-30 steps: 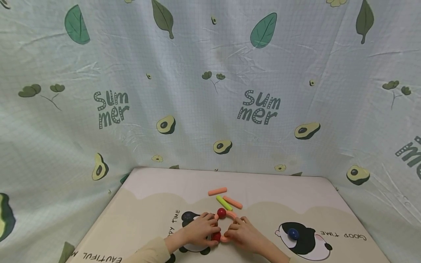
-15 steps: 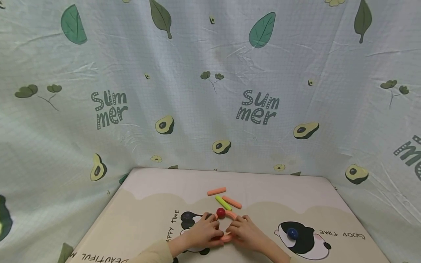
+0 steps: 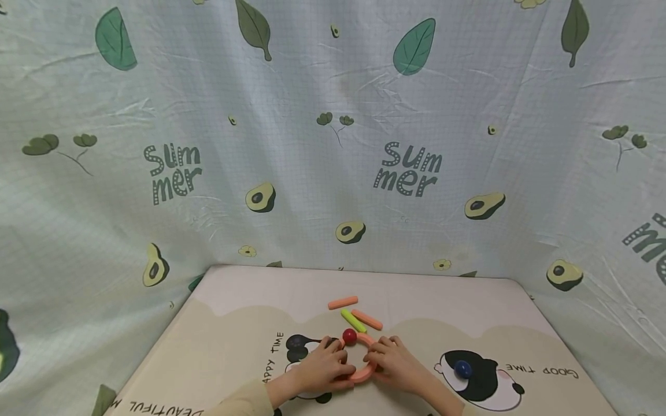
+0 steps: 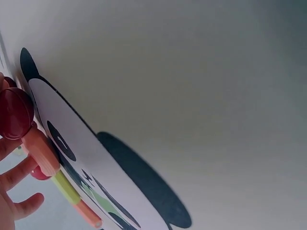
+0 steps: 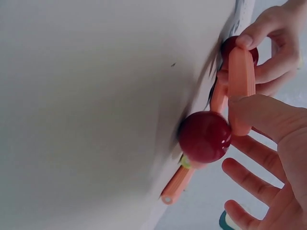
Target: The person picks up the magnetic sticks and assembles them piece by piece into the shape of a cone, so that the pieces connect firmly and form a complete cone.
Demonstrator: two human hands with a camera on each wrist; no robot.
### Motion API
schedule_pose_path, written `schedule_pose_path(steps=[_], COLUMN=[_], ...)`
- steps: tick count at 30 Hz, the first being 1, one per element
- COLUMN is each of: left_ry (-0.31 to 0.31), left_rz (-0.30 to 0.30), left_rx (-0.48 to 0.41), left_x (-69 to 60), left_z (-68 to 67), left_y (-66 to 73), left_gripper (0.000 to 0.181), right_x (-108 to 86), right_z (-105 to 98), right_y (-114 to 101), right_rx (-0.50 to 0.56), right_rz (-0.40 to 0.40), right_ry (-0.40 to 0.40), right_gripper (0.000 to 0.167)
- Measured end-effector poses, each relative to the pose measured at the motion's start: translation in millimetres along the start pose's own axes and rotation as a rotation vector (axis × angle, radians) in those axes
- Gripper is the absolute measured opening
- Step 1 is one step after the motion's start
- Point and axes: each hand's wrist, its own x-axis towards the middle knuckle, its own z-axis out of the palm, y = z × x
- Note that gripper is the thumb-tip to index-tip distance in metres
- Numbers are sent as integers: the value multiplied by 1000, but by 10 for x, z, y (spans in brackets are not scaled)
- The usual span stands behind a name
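Orange curved pieces (image 3: pixel 363 374) and red balls (image 3: pixel 350 336) form a ring on the table. On its left side, my left hand (image 3: pixel 324 367) has its fingers around a lower red ball (image 4: pixel 16 113), covered by that hand in the head view. From the right, my right hand (image 3: pixel 396 365) pinches an orange piece (image 5: pixel 241 86), its thumb lying along it. The right wrist view shows another red ball (image 5: pixel 205 136) beside this piece, and my left hand (image 5: pixel 280 50) at the piece's far end, thumb tip touching it.
Beyond the ring lie a yellow-green stick (image 3: pixel 354 320) and two orange sticks (image 3: pixel 343 303). A dark blue ball (image 3: pixel 463 370) sits to the right on a printed dog's face. A patterned curtain (image 3: pixel 312 173) hangs behind the table (image 3: pixel 234 294).
My right hand has shifted slightly right, showing more of the lower orange piece. The lower red ball, visible between the hands a second ago, is now hidden by my left hand.
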Motion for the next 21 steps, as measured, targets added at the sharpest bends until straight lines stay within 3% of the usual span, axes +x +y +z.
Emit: schedule_pose_path(steps=[10, 21], left_ry=[46, 50], left_rz=[17, 39], left_rx=[30, 5], left_x=[-8, -7], left_z=[-5, 0], left_y=[26, 31], left_gripper=[18, 15], right_x=[-29, -9], right_z=[27, 57], right_y=[95, 151], right_rx=[-19, -37], right_rz=[50, 77], right_ry=[-95, -179], right_gripper=[38, 36])
